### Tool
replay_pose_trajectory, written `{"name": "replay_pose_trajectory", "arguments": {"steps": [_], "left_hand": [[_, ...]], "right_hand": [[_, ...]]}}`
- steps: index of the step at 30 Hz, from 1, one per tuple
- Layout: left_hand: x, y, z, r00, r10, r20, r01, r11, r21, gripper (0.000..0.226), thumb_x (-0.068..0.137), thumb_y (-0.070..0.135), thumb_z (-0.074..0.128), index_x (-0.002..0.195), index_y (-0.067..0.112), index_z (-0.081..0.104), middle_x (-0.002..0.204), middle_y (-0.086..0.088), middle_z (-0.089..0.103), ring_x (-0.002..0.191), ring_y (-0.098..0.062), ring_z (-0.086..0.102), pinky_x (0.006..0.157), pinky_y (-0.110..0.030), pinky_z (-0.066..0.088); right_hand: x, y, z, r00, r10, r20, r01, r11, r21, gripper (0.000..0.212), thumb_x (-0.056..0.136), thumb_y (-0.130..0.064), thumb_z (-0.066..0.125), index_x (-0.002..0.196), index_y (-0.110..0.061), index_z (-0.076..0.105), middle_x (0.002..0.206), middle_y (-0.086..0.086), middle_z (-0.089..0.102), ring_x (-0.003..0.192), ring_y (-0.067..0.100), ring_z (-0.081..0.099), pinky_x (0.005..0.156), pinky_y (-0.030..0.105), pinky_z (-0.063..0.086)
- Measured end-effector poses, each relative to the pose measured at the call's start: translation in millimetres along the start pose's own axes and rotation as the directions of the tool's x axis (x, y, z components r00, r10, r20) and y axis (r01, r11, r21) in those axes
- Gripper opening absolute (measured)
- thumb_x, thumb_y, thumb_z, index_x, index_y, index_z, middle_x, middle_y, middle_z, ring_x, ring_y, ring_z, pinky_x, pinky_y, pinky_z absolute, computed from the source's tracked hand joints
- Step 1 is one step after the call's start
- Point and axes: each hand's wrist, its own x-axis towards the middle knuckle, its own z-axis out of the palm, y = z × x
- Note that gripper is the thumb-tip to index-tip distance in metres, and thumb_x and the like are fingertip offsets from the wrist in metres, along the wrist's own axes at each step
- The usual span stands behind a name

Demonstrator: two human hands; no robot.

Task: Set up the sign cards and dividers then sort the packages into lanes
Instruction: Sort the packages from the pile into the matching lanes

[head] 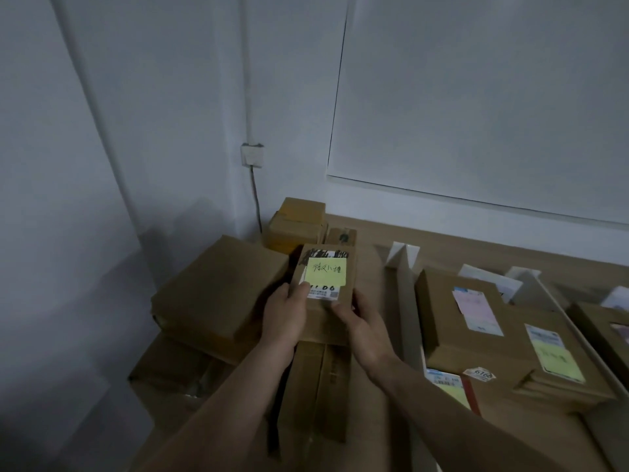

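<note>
Over stacked boxes, fingers of left hand and right hand grip package labelled "D6".

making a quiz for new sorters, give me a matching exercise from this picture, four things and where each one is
Things:
1 small box
2 sign card
3 wall socket
4 big flat box

Places:
a on the wall
b held between left hand and right hand
c on top of the left pile
d standing at a lane's far end

Pairs: 1-b, 2-d, 3-a, 4-c
</note>
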Motion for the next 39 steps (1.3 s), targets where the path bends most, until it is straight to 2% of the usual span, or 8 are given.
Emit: {"name": "replay_pose_trajectory", "arguments": {"steps": [5, 11, 16, 19, 24, 31, 34, 39], "left_hand": [[-10.8, 0.3, 3.4, 0.993, 0.095, -0.068, -0.094, 0.995, 0.020, 0.037, 0.094, 0.039, 0.054, 0.127, 0.024, 0.061, 0.122, 0.000, 0.065, 0.108, -0.018, 0.062, 0.098, -0.045, 0.052], [-35.7, -0.8, 12.5, 0.980, 0.189, -0.068, -0.188, 0.982, 0.024, 0.030, 0.096, 0.025, 0.055, 0.125, 0.024, 0.060, 0.126, -0.001, 0.057, 0.096, -0.015, 0.066, 0.071, -0.021, 0.054], [-70.0, -0.9, 34.9, 0.962, 0.271, -0.046, -0.266, 0.960, 0.087, 0.035, 0.090, 0.014, 0.065, 0.122, 0.024, 0.055, 0.126, -0.002, 0.060, 0.099, -0.016, 0.067, 0.070, -0.023, 0.058], [-98.3, 0.1, 52.1, 0.945, 0.323, -0.050, -0.315, 0.941, 0.126, 0.036, 0.088, 0.009, 0.067, 0.119, 0.023, 0.054, 0.123, -0.002, 0.061, 0.098, -0.016, 0.067, 0.061, -0.015, 0.055], [-155.3, 0.0, 80.7, 0.930, 0.368, -0.023, -0.360, 0.919, 0.159, 0.036, 0.083, 0.012, 0.070, 0.108, 0.031, 0.052, 0.116, -0.001, 0.067, 0.098, -0.016, 0.069, 0.074, -0.032, 0.062], [-254.8, -7.6, 139.5, 0.924, 0.381, -0.012, -0.378, 0.920, 0.104, 0.038, 0.087, 0.002, 0.068, 0.121, 0.012, 0.055, 0.111, -0.004, 0.069, 0.094, -0.017, 0.068, 0.061, -0.018, 0.047], [-287.0, -15.5, 164.4, 0.925, 0.379, 0.013, -0.378, 0.920, 0.103, 0.036, 0.086, 0.002, 0.067, 0.115, 0.019, 0.053, 0.114, -0.006, 0.066, 0.090, -0.013, 0.066, 0.056, -0.010, 0.046], [-323.5, -23.3, 198.2, 0.933, 0.358, 0.035, -0.359, 0.929, 0.091, 0.038, 0.086, 0.002, 0.068, 0.115, 0.023, 0.053, 0.121, -0.008, 0.063, 0.099, -0.020, 0.068, 0.066, -0.020, 0.054]], "right_hand": [[-9.1, 2.7, -1.4, 0.993, -0.043, -0.111, 0.048, 0.998, 0.041, 0.072, 0.070, -0.070, 0.065, 0.134, -0.039, 0.052, 0.126, -0.016, 0.066, 0.117, 0.007, 0.061, 0.104, 0.045, 0.050], [-25.5, 3.0, -18.6, 0.973, -0.065, -0.222, 0.097, 0.986, 0.134, 0.048, 0.068, -0.045, 0.077, 0.108, -0.031, 0.055, 0.115, -0.005, 0.072, 0.112, 0.018, 0.067, 0.097, 0.053, 0.055], [-54.9, 4.0, -48.9, 0.932, -0.119, -0.343, 0.156, 0.984, 0.081, 0.042, 0.074, -0.016, 0.080, 0.103, -0.026, 0.051, 0.110, 0.000, 0.070, 0.106, 0.019, 0.067, 0.090, 0.051, 0.058], [-79.2, 7.7, -70.3, 0.914, -0.136, -0.383, 0.169, 0.984, 0.053, 0.044, 0.074, -0.017, 0.079, 0.104, -0.028, 0.049, 0.111, -0.001, 0.069, 0.106, 0.017, 0.067, 0.091, 0.049, 0.058], [-128.9, 13.0, -109.2, 0.905, -0.129, -0.406, 0.180, 0.980, 0.090, 0.042, 0.079, -0.003, 0.076, 0.103, -0.024, 0.048, 0.109, 0.002, 0.070, 0.104, 0.020, 0.067, 0.087, 0.047, 0.059], [-218.0, 27.8, -179.0, 0.880, -0.116, -0.460, 0.191, 0.974, 0.120, 0.043, 0.071, -0.013, 0.076, 0.103, -0.026, 0.052, 0.107, -0.004, 0.070, 0.103, 0.015, 0.066, 0.089, 0.050, 0.058], [-249.8, 36.1, -209.6, 0.868, -0.109, -0.485, 0.189, 0.974, 0.120, 0.044, 0.066, -0.018, 0.074, 0.104, -0.025, 0.053, 0.107, -0.004, 0.071, 0.102, 0.013, 0.067, 0.090, 0.049, 0.057], [-286.0, 47.3, -248.3, 0.862, -0.089, -0.499, 0.172, 0.978, 0.122, 0.045, 0.065, -0.020, 0.072, 0.105, -0.028, 0.053, 0.106, -0.008, 0.072, 0.102, 0.013, 0.066, 0.089, 0.050, 0.057]]}}
